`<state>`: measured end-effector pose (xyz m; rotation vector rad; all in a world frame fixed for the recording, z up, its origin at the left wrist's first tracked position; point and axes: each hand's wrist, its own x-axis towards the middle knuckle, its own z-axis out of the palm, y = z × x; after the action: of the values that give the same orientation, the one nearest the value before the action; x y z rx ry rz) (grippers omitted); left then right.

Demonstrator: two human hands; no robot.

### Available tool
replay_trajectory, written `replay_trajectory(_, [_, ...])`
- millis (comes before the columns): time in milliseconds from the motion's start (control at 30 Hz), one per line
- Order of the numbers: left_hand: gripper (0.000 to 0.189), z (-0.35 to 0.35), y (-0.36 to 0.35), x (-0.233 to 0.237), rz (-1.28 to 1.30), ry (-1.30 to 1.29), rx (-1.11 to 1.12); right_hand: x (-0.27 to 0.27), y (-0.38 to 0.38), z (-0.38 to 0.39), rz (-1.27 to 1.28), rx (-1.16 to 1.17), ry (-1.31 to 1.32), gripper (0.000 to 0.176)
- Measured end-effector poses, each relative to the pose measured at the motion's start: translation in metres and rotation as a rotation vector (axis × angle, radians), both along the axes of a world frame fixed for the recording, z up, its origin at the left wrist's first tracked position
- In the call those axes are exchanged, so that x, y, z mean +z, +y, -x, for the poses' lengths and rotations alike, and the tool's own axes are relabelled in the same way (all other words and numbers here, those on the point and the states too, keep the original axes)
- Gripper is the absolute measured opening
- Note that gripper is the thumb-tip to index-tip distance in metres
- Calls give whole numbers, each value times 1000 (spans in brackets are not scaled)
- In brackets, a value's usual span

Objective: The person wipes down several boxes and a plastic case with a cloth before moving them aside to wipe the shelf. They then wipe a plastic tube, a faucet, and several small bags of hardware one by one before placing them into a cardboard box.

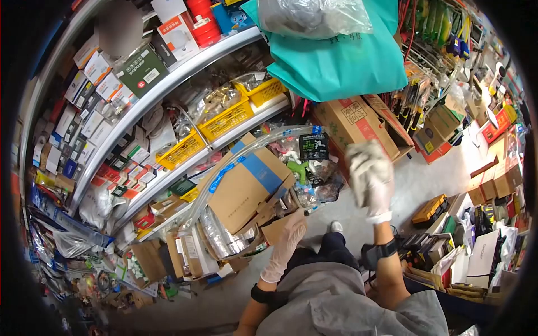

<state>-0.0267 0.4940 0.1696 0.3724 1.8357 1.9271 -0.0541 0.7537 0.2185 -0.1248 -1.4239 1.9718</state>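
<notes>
My right hand [378, 196], in a thin whitish glove, is raised over the floor at centre right. It is closed round a crumpled, dirty-white rag [367, 159], which hides most of the fingers. My left hand [290, 235], gloved too, is lower and to the left, beside a brown cardboard flap [274, 229]. Its fingers are loosely extended, and nothing shows in them. Just beyond it lies a large cardboard box [241, 193] with blue tape, on a pile of plastic-wrapped goods [221, 235].
Curved shelves on the left carry small boxes [101, 134] and yellow baskets [227, 120]. A teal bag [342, 64] sits above a taped carton [350, 120] ahead. Stacked goods [476, 246] line the right side, with grey floor [437, 176] between.
</notes>
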Motion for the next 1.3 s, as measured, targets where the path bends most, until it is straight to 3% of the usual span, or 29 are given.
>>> replay_trajectory(67, [55,-1,1,-13,-19,-16,-7,12,29,8,14,-87,26,45])
replay_trajectory(100, [55,-3,4,-7,-16,-18,-7,-1,50,9,-75,-267,-32,43])
replay_trajectory(133, [53,-4,10,4,-60,-101,12,-18,69,7,80,-271,-5,40])
replay_trajectory(200, [50,-1,22,2,-104,-186,27,-30,99,-4,140,-280,-147,35])
replay_trajectory(233, [53,5,29,-7,-132,-209,7,-33,115,-12,182,-144,-286,31])
replay_trajectory(300, [56,9,45,-16,-157,-236,-22,-31,127,-25,552,76,-513,25])
replay_trajectory(333, [56,13,56,-14,-107,-214,-52,-32,127,-28,397,149,-412,25])
replay_trajectory(400, [55,20,77,-9,-53,-191,-79,-45,122,-31,410,189,-391,28])
replay_trajectory(467, [53,23,97,-5,-56,-151,-80,-55,123,-33,254,318,-326,38])
replay_trajectory(600, [50,33,129,-3,-29,-111,-51,-33,82,-37,131,51,-363,60])
replay_trajectory(633, [49,34,137,0,-21,-86,-31,-37,90,-41,-62,146,-401,63])
replay_trajectory(667, [48,36,143,4,-13,-60,-12,-37,95,-41,-59,147,-402,63])
replay_trajectory(767, [49,36,161,14,45,-56,5,-37,107,-37,-574,253,-495,54])
replay_trajectory(800, [49,36,165,12,48,-60,6,-35,107,-39,-571,257,-497,54])
replay_trajectory(867, [50,35,173,7,34,-65,-25,-30,104,-45,-570,49,-597,53])
replay_trajectory(1000, [52,33,177,4,101,-40,-81,-40,116,-43,-398,109,-587,53])
replay_trajectory(1033, [51,32,176,-1,92,-46,-99,-18,116,-42,-400,122,-589,53])
replay_trajectory(1100, [51,30,174,-5,83,-59,-105,18,116,-41,-577,150,-831,51])
replay_trajectory(1167, [33,29,170,-6,127,-17,-61,-7,124,-43,-662,88,-807,49])
replay_trajectory(1233, [33,26,164,-13,105,-53,-32,-19,126,-36,-596,-126,-586,51])
replay_trajectory(1267, [33,23,160,-17,82,-82,-12,-22,126,-29,-691,-210,-513,52])
replay_trajectory(1300, [33,21,157,-21,84,-88,-4,-20,127,-23,-692,-200,-515,52])
